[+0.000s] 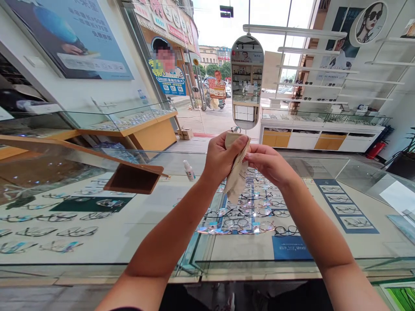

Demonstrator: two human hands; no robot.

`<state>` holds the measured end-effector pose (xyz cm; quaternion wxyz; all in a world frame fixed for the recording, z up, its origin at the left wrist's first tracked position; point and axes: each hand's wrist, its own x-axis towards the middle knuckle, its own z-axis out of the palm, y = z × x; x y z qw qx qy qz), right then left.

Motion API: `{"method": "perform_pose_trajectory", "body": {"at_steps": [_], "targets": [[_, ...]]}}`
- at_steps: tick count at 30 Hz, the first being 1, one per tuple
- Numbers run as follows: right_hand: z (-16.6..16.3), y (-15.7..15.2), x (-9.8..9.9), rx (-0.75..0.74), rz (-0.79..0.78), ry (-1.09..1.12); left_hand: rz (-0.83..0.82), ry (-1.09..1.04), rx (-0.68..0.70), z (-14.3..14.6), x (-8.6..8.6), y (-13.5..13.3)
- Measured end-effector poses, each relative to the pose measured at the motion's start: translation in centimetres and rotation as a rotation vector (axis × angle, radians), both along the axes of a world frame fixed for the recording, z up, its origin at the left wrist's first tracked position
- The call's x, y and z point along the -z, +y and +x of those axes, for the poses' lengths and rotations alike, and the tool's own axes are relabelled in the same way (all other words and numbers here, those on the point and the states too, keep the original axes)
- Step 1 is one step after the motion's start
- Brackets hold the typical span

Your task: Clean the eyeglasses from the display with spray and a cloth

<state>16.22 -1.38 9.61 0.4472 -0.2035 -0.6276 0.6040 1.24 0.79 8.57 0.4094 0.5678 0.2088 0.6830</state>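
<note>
Above the glass counter, both arms reach forward and the hands meet. My left hand (222,157) is closed around a beige cleaning cloth (238,175), thumb on top, with the cloth's zigzag-edged end hanging down. Just above that fist shows a small dark, thin piece (236,129), perhaps part of an eyeglass frame; most of it is hidden. My right hand (267,160) has its fingertips pinched together against the cloth's right edge. What lies between those fingers is too small to make out. Beneath the hands, rows of eyeglasses (240,223) lie inside the counter.
A small white spray bottle (189,170) stands on the glass counter (155,242), left of my forearm. Farther left is a brown wooden-framed object (134,178). An oval mirror (247,82) hangs ahead. Shelves (311,67) with sunglasses are at the right.
</note>
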Motion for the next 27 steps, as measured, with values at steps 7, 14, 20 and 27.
{"method": "perform_pose_trajectory", "body": {"at_steps": [7, 14, 20, 27], "targets": [[0.7, -0.3, -0.7, 0.063, 0.010, 0.006, 0.003, 0.078, 0.248, -1.7, -0.7, 0.8], [0.6, -0.6, -0.9, 0.074, -0.033, 0.015, 0.019, 0.134, 0.211, -1.7, -0.8, 0.2], [-0.3, -1.2, -0.7, 0.034, 0.013, -0.012, 0.086, 0.035, -0.012, -1.0, -0.7, -0.3], [0.8, -1.2, -1.4, 0.112, -0.034, 0.004, 0.024, 0.135, 0.283, -2.0, -1.0, 0.2]]}}
